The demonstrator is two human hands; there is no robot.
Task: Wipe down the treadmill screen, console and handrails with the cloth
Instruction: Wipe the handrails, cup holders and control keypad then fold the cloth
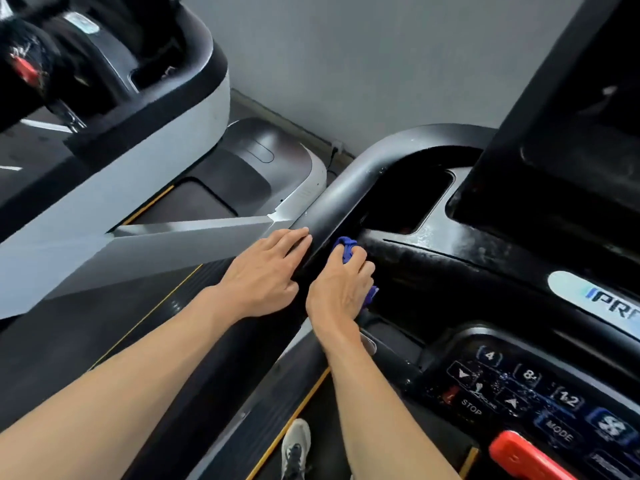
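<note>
R hand (341, 284) clenches the blue cloth (346, 247), bunched to reach the groove btwn left handrail (341, 192) and console (467, 244). L hand (266, 271) lies flat, fingers released, on the rail, probably bracing.

I see the cloth (347, 246), a small blue one, bunched up under my right hand (341, 289) in the groove where the left handrail (341, 199) meets the console (450, 268); a bit pokes out past the fingers and another beside the palm. The handrail is a thick black bar curving round the console's far left corner. The console is glossy black, streaked with wet patches and droplets, its keypad (512, 393) at the near edge. The dark screen (571, 109) stands tilted at the far right.
</note>
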